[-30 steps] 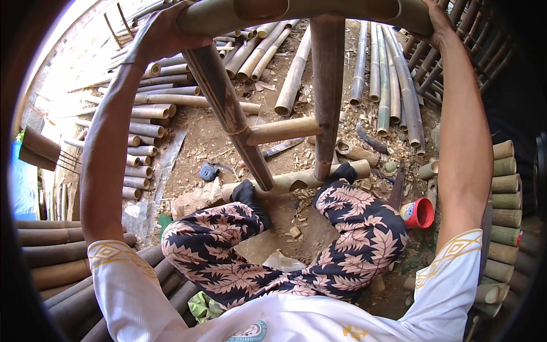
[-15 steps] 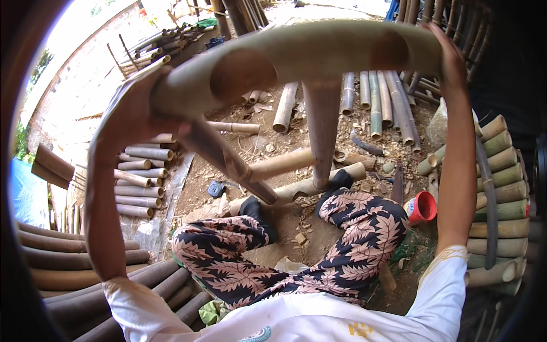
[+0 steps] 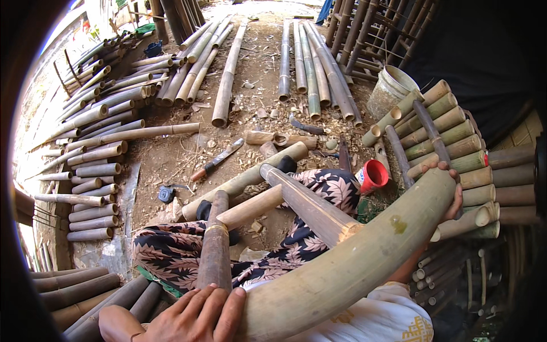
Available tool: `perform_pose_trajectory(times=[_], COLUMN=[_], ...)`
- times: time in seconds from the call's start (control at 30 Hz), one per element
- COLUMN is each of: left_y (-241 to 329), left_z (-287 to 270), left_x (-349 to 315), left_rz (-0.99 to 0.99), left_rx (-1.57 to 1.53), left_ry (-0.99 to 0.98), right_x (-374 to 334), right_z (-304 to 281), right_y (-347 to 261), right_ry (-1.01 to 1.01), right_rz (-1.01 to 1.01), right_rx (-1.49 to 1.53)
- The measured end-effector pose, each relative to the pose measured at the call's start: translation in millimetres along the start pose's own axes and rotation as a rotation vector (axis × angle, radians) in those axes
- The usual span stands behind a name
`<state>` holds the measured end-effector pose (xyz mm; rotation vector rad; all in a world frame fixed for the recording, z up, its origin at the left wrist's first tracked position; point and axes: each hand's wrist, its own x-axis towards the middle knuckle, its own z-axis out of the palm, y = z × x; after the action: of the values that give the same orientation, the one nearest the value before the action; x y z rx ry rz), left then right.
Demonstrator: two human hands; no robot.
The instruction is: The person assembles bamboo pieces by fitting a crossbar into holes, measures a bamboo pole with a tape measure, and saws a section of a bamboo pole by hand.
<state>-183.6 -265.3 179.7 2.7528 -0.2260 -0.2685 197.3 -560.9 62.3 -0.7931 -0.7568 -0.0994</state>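
A bamboo frame stands across my lap, its thick greenish pole [image 3: 353, 262] close to my body and tilted up to the right. My left hand [image 3: 196, 313] is closed over that pole's left end; its palm side is hidden. Around the right end wraps my right hand [image 3: 454, 191], partly behind the pole. A dark left post [image 3: 215, 251] and a right post [image 3: 310, 205] run away from me, joined by a short pale rung [image 3: 250, 206]. Their far ends meet a bamboo rail [image 3: 245, 175] lying on the ground by my feet.
A knife [image 3: 217, 159] and a dark tape measure [image 3: 166, 194] lie on the ground beyond the rail. To the right are a red cup [image 3: 373, 175], a whitish bucket [image 3: 392, 91] and stacked bamboo [image 3: 476, 179]. More cut poles [image 3: 94, 219] lie left.
The thick pole has swung down from high in front to close against my body, tilting up rightward. Its round holes no longer show. Both hands have stayed at its ends.
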Motion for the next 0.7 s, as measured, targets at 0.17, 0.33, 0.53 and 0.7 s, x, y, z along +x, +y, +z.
perform_pose_trajectory(times=[0.17, 0.33, 0.53, 0.7], left_y=[1, -45, -217, -315], left_z=[-4, -56, -16, 132], left_x=[-7, -10, -79, 22], left_rz=[-0.013, -0.100, -0.615, -0.337], left_rx=[0.007, -0.005, -0.201, -0.853], left_ry=[0.037, 0.104, 1.200, 1.267], right_x=[11, 60, 170, 198], right_z=[-1, 45, 121, 156], right_y=[-2, 11, 53, 124], right_ry=[-0.063, 0.016, -0.163, 0.163], right_rz=[0.005, 0.114, -0.076, -0.695], right_rx=[-0.013, -0.265, -0.687, -0.820])
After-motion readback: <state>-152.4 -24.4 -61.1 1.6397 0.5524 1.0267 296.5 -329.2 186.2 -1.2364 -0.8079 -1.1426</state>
